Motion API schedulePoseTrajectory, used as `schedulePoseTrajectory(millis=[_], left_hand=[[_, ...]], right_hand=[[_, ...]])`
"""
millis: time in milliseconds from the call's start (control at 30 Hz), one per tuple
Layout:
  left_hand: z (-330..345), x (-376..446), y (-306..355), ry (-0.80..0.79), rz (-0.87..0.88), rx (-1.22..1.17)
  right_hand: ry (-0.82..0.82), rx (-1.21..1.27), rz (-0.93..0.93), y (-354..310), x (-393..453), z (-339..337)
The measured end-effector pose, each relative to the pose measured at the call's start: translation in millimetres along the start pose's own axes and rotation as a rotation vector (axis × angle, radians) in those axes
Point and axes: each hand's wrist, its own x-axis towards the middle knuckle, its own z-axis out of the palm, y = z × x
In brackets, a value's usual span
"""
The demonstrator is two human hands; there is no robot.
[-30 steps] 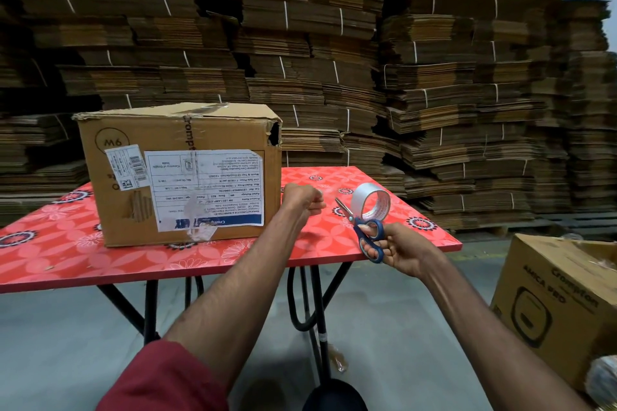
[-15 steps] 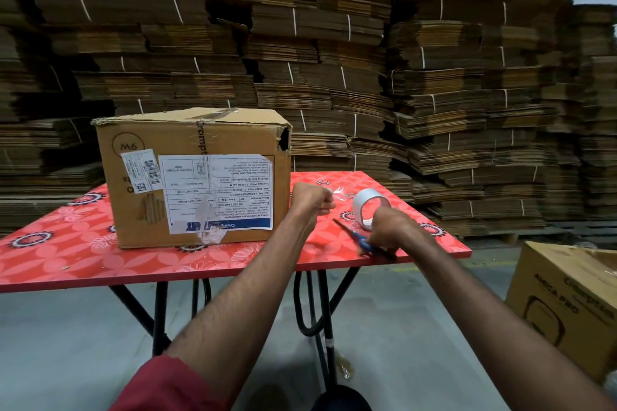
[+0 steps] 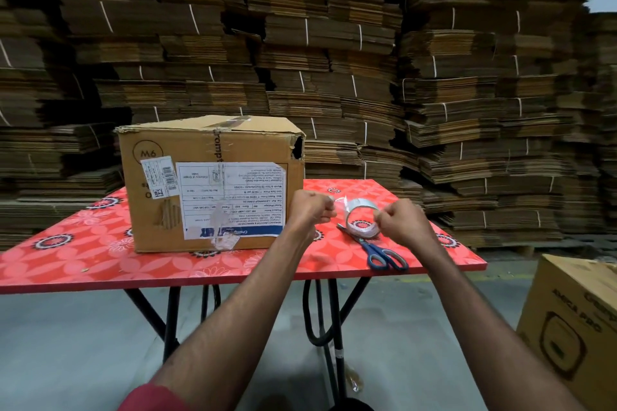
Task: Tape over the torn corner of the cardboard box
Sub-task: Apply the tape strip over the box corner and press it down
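A brown cardboard box [image 3: 213,143] with a white label stands on the red flowered table [image 3: 83,264]. Its torn corner [image 3: 297,147] is the upper right one, with a dark hole. To the right of the box, my right hand [image 3: 400,222] grips the clear tape roll [image 3: 359,217] just above the table. My left hand [image 3: 312,210] pinches the loose tape end, a short strip stretched between the two hands. Blue-handled scissors [image 3: 380,252] lie on the table under my right wrist.
Tall stacks of flattened cardboard [image 3: 334,43] fill the wall behind the table. A second printed carton [image 3: 574,327] stands on the floor at the right. Black table legs [image 3: 334,327] and grey concrete floor lie below.
My right hand set the scissors down on the table and kept the tape roll. My left hand moved over to the roll and took the tape end.
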Motion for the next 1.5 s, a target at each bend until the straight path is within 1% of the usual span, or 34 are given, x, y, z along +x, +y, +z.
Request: schedulePoseTrajectory(millis=[67,100,200,367,467,567,667,800,900,1100,1300,1433,1500], left_hand=[[-5,-3,3,0.006,0.044,-0.002],[-7,-3,4,0.011,0.062,0.001],[-15,-5,9,0.010,0.106,0.012],[-28,-6,19,0.052,0.197,0.083],[-36,-6,26,0.089,0.255,0.150],[-44,-6,31,0.118,0.312,0.202],[-50,-6,36,0.165,0.350,0.225],[-55,-7,44,0.255,0.429,0.329],[-59,-5,47,0.269,0.463,0.368],[-61,-4,49,0.331,0.538,0.485],[-67,-4,48,0.311,0.559,0.482],[-68,-6,47,0.306,0.577,0.482],[-68,-6,47,0.303,0.577,0.481]], right_hand=[[-0.001,0.429,0.004,-7,1,6],[-0.020,0.549,0.015,-12,1,9],[-0.077,0.628,-0.022,-26,2,16],[-0.111,0.736,-0.113,-44,5,17],[-0.122,0.744,-0.149,-51,10,23],[-0.075,0.754,-0.184,-56,16,29],[-0.055,0.837,-0.187,-66,19,28],[-0.072,0.841,-0.222,-85,13,29],[-0.082,0.821,-0.260,-93,10,34],[-0.122,0.885,-0.258,-99,13,41],[-0.048,0.903,-0.269,-95,21,46],[-0.097,0.890,-0.306,-93,16,45],[-0.141,0.815,-0.363,-93,14,47]])
